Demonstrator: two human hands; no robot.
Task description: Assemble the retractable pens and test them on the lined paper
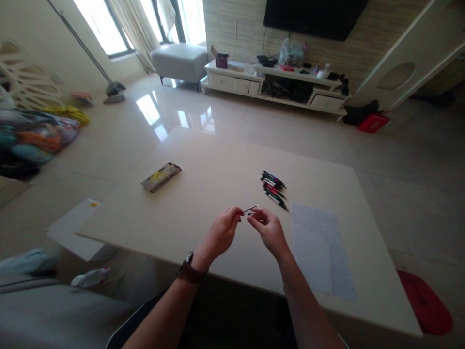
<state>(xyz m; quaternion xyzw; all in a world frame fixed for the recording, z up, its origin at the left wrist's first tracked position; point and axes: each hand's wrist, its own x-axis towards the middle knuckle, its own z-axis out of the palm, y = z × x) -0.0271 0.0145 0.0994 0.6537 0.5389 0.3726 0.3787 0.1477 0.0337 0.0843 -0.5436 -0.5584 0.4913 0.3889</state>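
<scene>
Above the near middle of the table, my left hand (223,230) is closed on a pen whose thin, refill-like rod (250,209) points right. Red shows at those fingertips; most of the pen's body is hidden in the hand. My right hand (269,231) is pinched just right of the rod's end, with a small dark piece (250,214) at its fingertips, perhaps a pen tip. Beyond it, several pens (274,189) with dark, red, green and white parts lie side by side. A sheet of paper covered with writing (321,247) lies right of my right forearm.
A grey and yellow box (161,177) lies at the left of the white table (218,160). A TV stand (232,82) and a grey ottoman (181,58) are against the far wall. A red stool (425,303) is by the table's right edge.
</scene>
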